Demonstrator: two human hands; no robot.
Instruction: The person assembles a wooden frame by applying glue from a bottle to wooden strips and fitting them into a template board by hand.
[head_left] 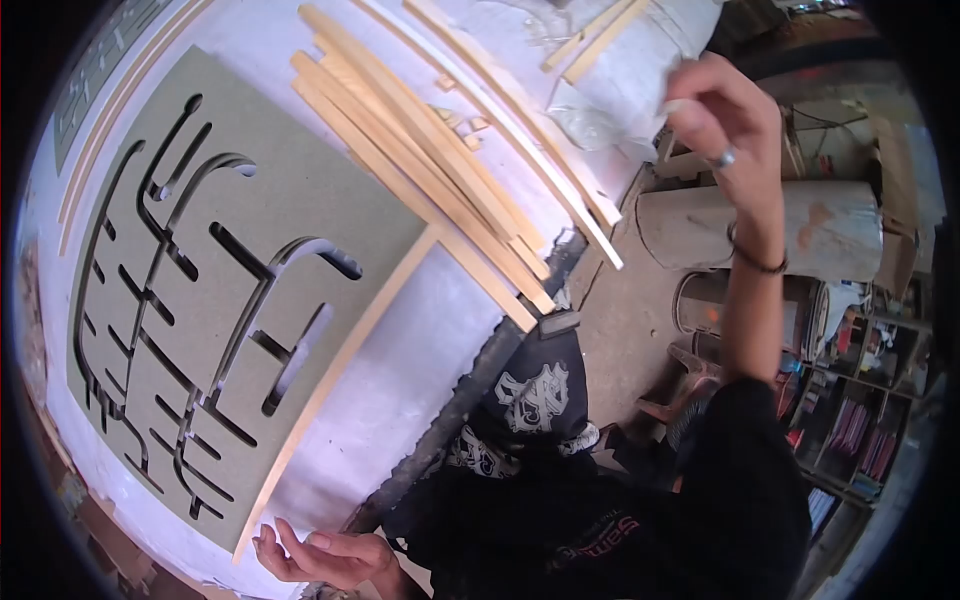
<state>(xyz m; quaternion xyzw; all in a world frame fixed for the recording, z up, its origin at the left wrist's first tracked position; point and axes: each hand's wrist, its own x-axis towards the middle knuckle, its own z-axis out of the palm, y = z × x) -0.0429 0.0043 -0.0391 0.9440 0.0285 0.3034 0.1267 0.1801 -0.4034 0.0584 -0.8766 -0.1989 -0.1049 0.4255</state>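
A grey board (pixel 330 190) with curved and straight slots cut through it lies on the white-covered table. One long thin wooden strip (pixel 335 385) runs along the board's near edge. By the lower end of that strip is my left hand (pixel 325 555), palm up, its fingers loosely bent and apart, with nothing seen in them. My right hand (pixel 730 125) is raised off to the right, past the table edge, wearing a ring. Its fingers curl in toward the thumb and are partly blurred; anything between them cannot be made out.
A bundle of wooden strips (pixel 430 150) lies across the table's far right part, beside small wood blocks (pixel 465 125) and a white strip (pixel 500 120). Clear plastic (pixel 585 120) is at the back. Right of the table stand a large cylinder (pixel 765 228) and a shelf (pixel 860 420).
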